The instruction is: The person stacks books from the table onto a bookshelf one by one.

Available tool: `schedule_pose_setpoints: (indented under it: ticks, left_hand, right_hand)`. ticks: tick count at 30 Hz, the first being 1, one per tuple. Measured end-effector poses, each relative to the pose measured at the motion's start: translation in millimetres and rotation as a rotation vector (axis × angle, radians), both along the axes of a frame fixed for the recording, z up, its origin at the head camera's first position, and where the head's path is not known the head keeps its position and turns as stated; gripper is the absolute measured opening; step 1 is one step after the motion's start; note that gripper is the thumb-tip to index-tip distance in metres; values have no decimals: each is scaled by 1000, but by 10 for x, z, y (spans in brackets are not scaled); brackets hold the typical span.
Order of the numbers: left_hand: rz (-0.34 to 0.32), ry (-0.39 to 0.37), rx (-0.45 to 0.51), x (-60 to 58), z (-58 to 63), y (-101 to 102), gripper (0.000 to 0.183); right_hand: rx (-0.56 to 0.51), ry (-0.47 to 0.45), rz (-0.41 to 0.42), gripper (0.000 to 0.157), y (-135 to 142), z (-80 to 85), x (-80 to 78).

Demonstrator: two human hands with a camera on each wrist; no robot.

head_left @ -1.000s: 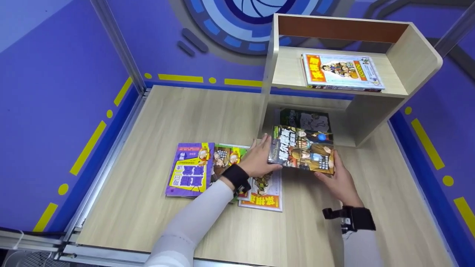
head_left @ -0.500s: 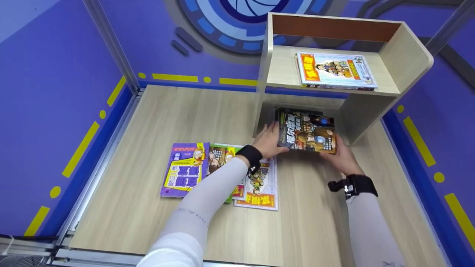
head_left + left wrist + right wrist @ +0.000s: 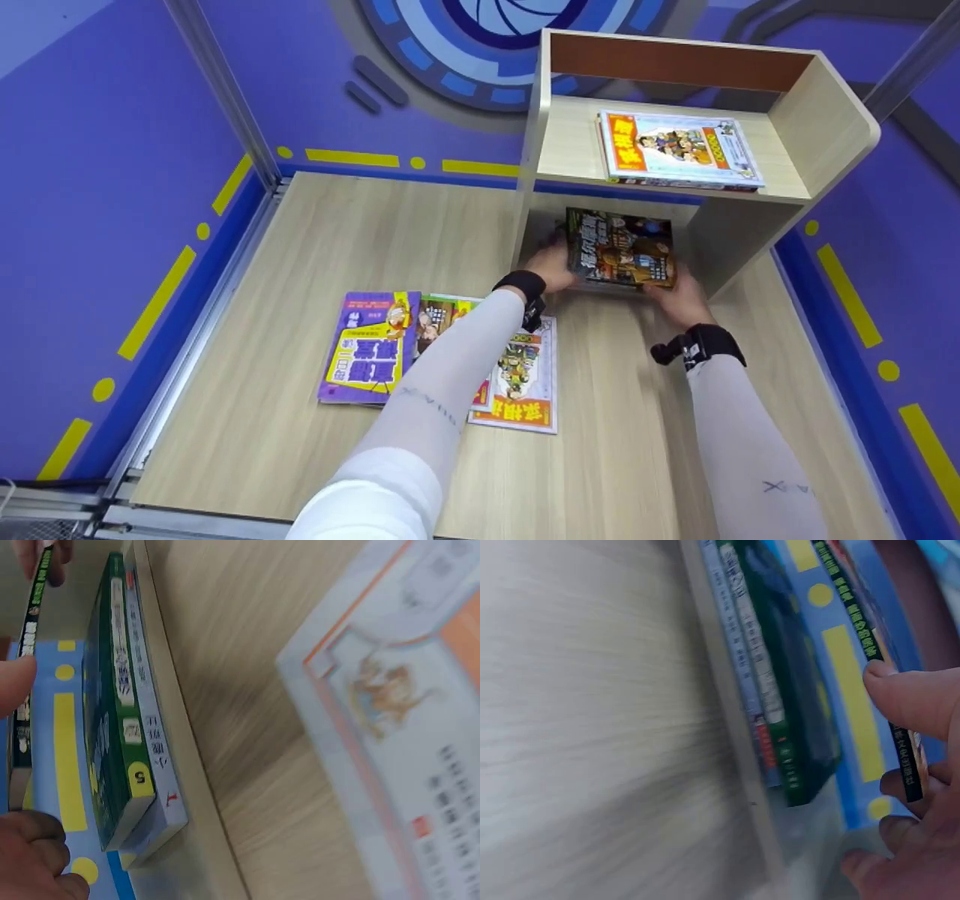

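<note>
Both hands hold a dark comic-style book (image 3: 619,247) level inside the lower compartment of the wooden shelf (image 3: 525,172). My left hand (image 3: 553,264) grips its left end, thumb and fingers on opposite faces. At the opposite end, my right hand (image 3: 684,298) pinches the book, its thumb (image 3: 911,701) by the black spine. Below the held book, with a gap between, a green book (image 3: 120,720) lies on a light blue book (image 3: 156,742) on the shelf's bottom board. The head view hides these two lower books under the held one.
A white-and-orange book (image 3: 679,148) tops a small pile on the upper shelf. Left of the shelf, a purple book (image 3: 369,349), a green-edged book (image 3: 435,322) and a white-and-orange book (image 3: 517,375) lie on the table (image 3: 600,465), partly behind the left forearm.
Both hands have carried the dark book forward, from in front of the shelf into its lower compartment, over the books lying there. The table books and upper pile stay put.
</note>
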State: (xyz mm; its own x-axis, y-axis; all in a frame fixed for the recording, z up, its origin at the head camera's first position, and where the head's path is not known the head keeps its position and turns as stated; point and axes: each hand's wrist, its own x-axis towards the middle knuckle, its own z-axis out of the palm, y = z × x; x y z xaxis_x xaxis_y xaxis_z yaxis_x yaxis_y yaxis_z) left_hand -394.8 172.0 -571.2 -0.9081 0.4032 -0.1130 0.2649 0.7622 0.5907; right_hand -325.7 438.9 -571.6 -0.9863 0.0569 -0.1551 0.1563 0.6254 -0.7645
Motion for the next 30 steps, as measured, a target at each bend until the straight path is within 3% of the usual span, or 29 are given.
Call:
schedule_pose_setpoints:
  ticks: [4, 8, 11, 13, 17, 20, 26, 30]
  left_hand:
    - [-50, -8, 17, -87, 114, 40, 76]
    - [-25, -1, -47, -122, 209, 19, 53]
    - [4, 0, -159, -56, 201, -10, 36]
    - [-2, 3, -193, 11, 156, -18, 18]
    - [-17, 86, -203, 119, 85, -10, 13]
    - [-8, 123, -197, 192, 59, -19, 29]
    - [-33, 189, -178, 386, 105, -90, 84]
    - [-60, 205, -123, 625, 213, -140, 108]
  right_hand:
    - [0, -13, 18, 83, 32, -7, -74]
    - [117, -19, 13, 85, -13, 38, -133]
    - [280, -65, -26, 86, -65, 34, -97]
    - [328, -93, -60, 84, -105, 4, -37]
    - [311, -50, -107, 78, -211, -40, 76]
    - [298, -3, -117, 77, -290, -28, 144]
    - [284, 89, -78, 87, -479, 46, 312]
    - [229, 99, -79, 96, -636, 118, 520]
